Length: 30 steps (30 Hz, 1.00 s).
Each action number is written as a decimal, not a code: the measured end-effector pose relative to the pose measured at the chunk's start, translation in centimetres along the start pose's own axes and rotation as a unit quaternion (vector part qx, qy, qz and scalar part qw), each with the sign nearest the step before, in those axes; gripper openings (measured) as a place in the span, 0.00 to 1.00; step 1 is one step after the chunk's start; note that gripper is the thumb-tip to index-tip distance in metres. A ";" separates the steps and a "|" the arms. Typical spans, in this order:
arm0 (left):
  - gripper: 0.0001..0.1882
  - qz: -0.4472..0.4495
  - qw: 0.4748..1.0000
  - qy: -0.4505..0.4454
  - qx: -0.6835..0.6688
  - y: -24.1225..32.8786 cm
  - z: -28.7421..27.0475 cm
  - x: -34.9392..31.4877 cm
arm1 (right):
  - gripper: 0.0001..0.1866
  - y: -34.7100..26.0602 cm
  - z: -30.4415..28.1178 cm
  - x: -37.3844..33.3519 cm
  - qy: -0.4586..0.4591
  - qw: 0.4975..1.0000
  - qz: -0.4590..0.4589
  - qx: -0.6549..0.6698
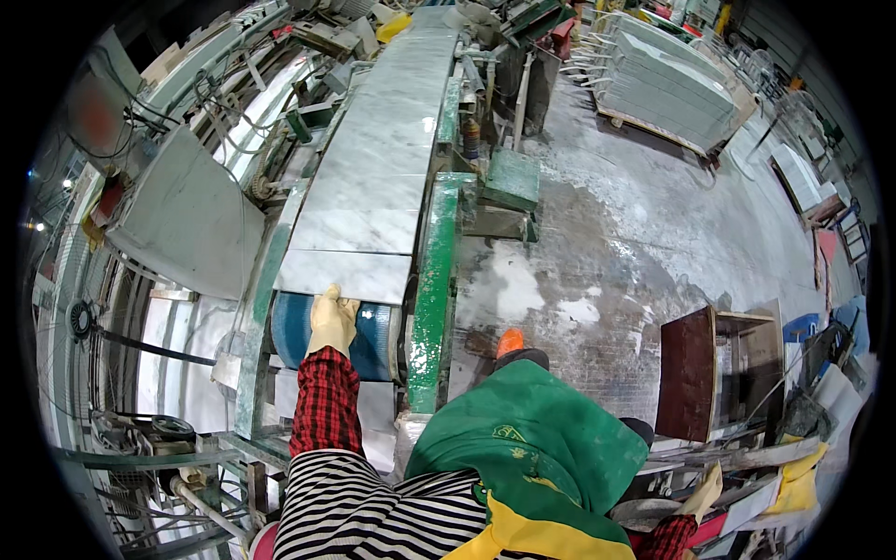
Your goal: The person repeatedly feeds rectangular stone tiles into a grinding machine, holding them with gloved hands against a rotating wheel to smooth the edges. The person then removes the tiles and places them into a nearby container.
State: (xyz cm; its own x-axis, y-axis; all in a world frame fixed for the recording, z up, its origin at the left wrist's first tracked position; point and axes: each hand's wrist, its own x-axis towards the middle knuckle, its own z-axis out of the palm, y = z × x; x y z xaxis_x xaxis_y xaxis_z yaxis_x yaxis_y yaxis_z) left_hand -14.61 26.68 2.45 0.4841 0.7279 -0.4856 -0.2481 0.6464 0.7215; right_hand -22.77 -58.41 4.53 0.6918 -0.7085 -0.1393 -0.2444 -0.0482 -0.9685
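Clamping the nearest marble slab (pixel 359 272) by its edge, the left grip (pixel 332 320) meets blue conveyor belt (pixel 375 331) — right grip (pixel 706 493) closure, cannot tell.

The pale stone slab (pixel 364 270) lies flat before you, at the near end of its row.
It is white with soft grey veins, thin and straight-edged, wider from left to right than it is deep. You hold it at its near edge, which lies above the curved blue belt (pixel 374 338); along its far edge, a narrow dark seam parts it from the next slab (pixel 355 230).
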 end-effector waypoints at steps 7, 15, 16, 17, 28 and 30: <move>0.10 0.000 0.998 -0.052 0.027 -0.1 -1.2 2.6 | 0.28 -5.0 5.7 -1.6 -0.030 0.999 -0.016 -0.004; 0.20 0.049 0.937 -0.030 0.345 2.8 -0.9 0.0 | 0.26 -6.0 6.8 -1.6 -0.049 0.998 -0.034 0.001; 0.21 0.058 0.901 -0.038 0.428 3.4 -0.6 -0.4 | 0.25 -5.2 5.9 -0.9 -0.049 0.998 -0.031 -0.007; 0.22 0.069 0.857 -0.047 0.508 4.0 0.0 -1.3 | 0.25 -4.4 5.0 0.1 -0.050 0.998 -0.028 -0.014; 0.31 0.214 0.965 -0.027 0.148 -1.3 2.6 -3.6 | 0.23 -6.6 0.0 -1.6 0.081 0.973 -0.091 -0.195; 0.31 0.301 0.903 -0.117 0.285 -2.6 6.4 -7.3 | 0.24 -4.8 -4.8 0.0 0.143 0.908 -0.199 -0.340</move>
State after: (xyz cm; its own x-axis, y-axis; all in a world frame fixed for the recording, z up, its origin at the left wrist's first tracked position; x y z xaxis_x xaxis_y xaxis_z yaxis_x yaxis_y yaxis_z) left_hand -12.10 18.22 7.27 0.5857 0.7969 0.1481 -0.0857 -0.1208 0.9890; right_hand -24.88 -61.54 10.14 0.6359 -0.6893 0.3470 -0.4442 -0.6947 -0.5658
